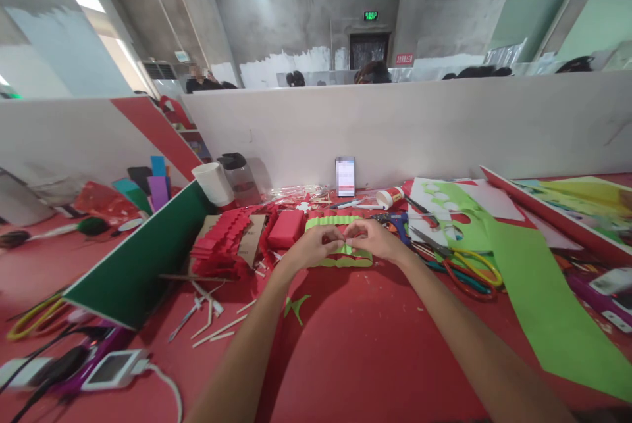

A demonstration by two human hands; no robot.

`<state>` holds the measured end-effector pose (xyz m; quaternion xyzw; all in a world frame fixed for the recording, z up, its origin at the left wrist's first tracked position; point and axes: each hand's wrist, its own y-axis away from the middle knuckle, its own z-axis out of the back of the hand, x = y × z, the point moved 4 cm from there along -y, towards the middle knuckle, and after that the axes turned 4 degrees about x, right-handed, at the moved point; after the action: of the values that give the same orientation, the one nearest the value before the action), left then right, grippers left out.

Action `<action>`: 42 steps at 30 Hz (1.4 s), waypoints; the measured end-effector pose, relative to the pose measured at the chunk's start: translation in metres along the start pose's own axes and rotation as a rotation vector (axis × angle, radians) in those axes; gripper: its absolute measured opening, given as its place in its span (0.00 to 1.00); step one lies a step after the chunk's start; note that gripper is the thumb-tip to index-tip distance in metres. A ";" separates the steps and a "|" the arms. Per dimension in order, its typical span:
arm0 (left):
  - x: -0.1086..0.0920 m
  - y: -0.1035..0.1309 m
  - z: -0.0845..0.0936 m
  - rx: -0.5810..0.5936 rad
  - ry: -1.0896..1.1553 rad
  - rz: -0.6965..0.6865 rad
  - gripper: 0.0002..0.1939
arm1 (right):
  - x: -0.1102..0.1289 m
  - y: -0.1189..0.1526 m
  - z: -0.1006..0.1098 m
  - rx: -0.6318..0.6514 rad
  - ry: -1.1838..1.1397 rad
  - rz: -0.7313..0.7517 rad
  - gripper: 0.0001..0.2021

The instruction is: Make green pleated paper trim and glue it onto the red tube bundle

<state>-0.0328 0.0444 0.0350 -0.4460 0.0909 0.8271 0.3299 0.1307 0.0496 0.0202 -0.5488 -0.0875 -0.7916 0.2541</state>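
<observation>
Near the middle of the red table, a green strip piece with scalloped edges [340, 263] lies under both hands. My left hand [316, 243] has its fingers bent together over the piece's middle. Close beside it, my right hand [374, 239] is pinched over the same spot, the fingertips of both hands nearly touching. A small bit of light green shows between and below the fingertips; its shape is too small to make out. Left of the hands are a red block [286, 229] and pleated red strips [222, 242] on cardboard.
A lit phone [345, 177] leans on the white partition [419, 133]. Scissors [474, 272], a blue glue gun [399, 227] and green sheets [548, 298] lie right. Wooden sticks [220, 334], a green board [148, 265], a white cup [212, 184] and a bottle [241, 179] stand or lie left.
</observation>
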 end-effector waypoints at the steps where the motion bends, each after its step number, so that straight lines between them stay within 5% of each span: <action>1: 0.000 0.000 0.000 0.002 -0.001 0.002 0.11 | -0.001 0.000 0.000 0.001 -0.016 -0.003 0.09; 24: -0.001 0.000 0.000 0.020 0.128 0.023 0.13 | 0.008 0.007 0.002 0.071 -0.026 0.035 0.11; 42: -0.010 0.004 0.007 -0.022 -0.005 -0.031 0.09 | -0.007 0.004 0.002 0.072 0.041 0.013 0.09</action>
<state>-0.0362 0.0400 0.0461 -0.4488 0.0739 0.8240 0.3379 0.1356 0.0493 0.0144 -0.5234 -0.1072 -0.7975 0.2804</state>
